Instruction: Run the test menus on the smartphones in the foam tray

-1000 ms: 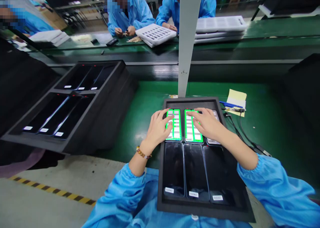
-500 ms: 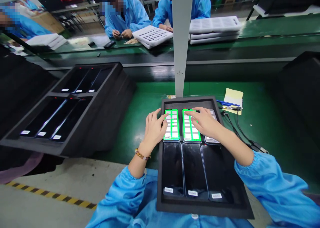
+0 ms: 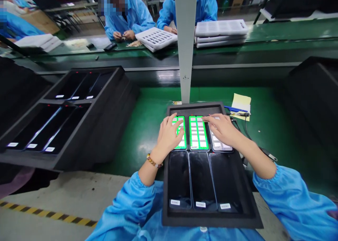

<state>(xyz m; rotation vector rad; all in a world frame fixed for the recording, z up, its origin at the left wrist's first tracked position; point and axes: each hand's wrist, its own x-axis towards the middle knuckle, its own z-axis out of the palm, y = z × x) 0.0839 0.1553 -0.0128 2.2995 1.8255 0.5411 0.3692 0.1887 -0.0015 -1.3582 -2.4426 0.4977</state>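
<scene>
A black foam tray point(image 3: 212, 220) lies in front of me with two rows of smartphones. In its far row, the left phone point(image 3: 182, 144) and the middle phone point(image 3: 199, 133) glow green and white; the right phone point(image 3: 220, 146) shows a paler white screen. My left hand point(image 3: 169, 133) is open over the left phone, its fingers bent above the screen and covering part of it. My right hand point(image 3: 221, 126) is open over the right phone, its fingertips reaching the middle phone's upper right edge. The near row holds dark phones point(image 3: 202, 177) with white labels.
At left, a stack of black trays point(image 3: 116, 103) holds more dark phones. Yellow paper point(image 3: 241, 100), blue pens point(image 3: 235, 109) and a cable point(image 3: 268, 154) lie at right. A grey post point(image 3: 185, 57) stands behind my tray. Co-workers point(image 3: 128, 19) sit across, near white trays point(image 3: 157, 38).
My left hand has shifted right, further over the left phone. My right hand has moved off the middle phone's screen toward the right phone. The view has turned slightly.
</scene>
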